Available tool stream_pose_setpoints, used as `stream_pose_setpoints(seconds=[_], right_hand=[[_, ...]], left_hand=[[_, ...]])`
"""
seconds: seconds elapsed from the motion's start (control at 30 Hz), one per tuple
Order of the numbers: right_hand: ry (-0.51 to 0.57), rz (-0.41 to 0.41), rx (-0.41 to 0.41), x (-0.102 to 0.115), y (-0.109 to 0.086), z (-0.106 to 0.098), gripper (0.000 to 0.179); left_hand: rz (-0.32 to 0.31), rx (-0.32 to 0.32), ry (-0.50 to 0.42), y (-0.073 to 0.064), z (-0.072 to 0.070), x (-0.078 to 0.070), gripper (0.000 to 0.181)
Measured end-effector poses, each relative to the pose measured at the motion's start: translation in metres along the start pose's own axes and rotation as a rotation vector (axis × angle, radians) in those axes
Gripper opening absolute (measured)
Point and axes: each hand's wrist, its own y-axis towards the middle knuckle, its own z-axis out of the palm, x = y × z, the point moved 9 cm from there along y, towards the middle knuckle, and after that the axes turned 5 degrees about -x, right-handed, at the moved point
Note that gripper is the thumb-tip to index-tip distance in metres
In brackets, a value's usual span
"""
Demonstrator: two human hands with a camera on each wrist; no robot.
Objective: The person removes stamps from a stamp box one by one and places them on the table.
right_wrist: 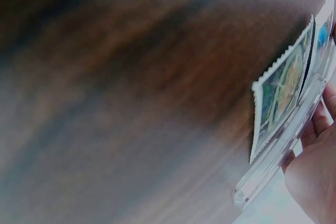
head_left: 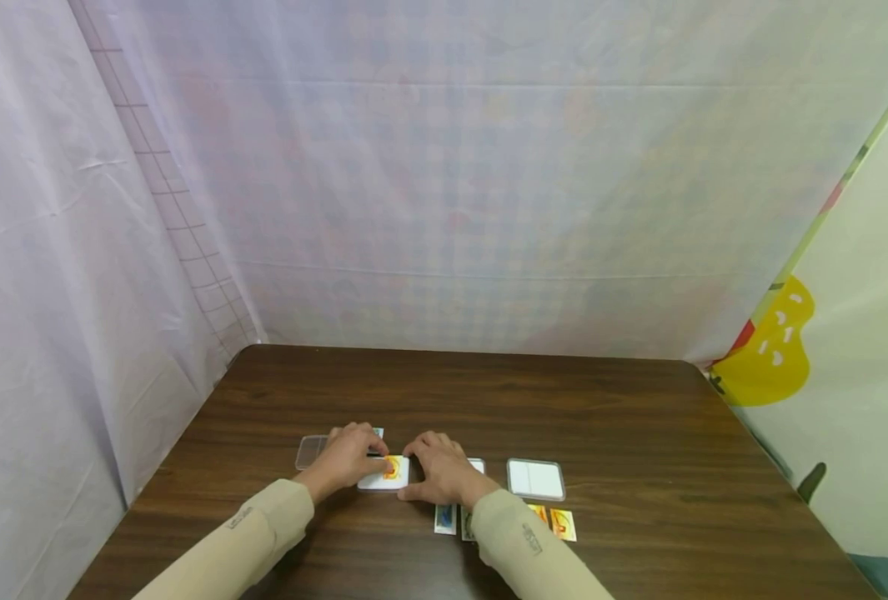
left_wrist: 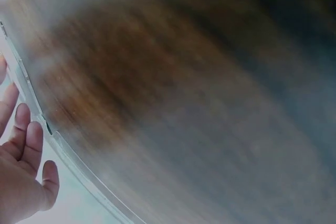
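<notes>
In the head view my left hand (head_left: 348, 457) pinches an orange-yellow stamp (head_left: 393, 469) between thumb and index finger. The stamp lies over a white-backed clear case (head_left: 371, 482) on the table. My right hand (head_left: 444, 468) holds that case at its right end, thumb at the near corner and index finger at the far corner. The left wrist view catches fingers of the left hand (left_wrist: 26, 166) by a clear case edge. Beneath the right hand (right_wrist: 315, 177), the right wrist view shows another clear case (right_wrist: 281, 148) beside a green-brown stamp (right_wrist: 283, 90).
A transparent lid (head_left: 309, 452) lies left of the left hand, and a pale stamp (head_left: 378, 432) beyond it. Right of the hands sits another white-backed case (head_left: 536, 479). Nearer me are a blue stamp (head_left: 445, 519) and orange stamps (head_left: 563, 524). The brown table (head_left: 639, 433) meets white curtains.
</notes>
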Motion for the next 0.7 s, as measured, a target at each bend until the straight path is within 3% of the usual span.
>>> stream_pose_setpoints(seconds=[0.4,0.7], right_hand=[[0.004,0.004,0.002,0.0005,-0.0003,0.0001,0.060],[0.001,0.016,0.007,-0.0016,0.0007,0.0012,0.061]], left_hand=[[-0.003,-0.048,-0.035,-0.0006,-0.0048,-0.0038,0.009],[-0.044,-0.049,-0.161,0.0021,-0.0079,0.0016,0.004]])
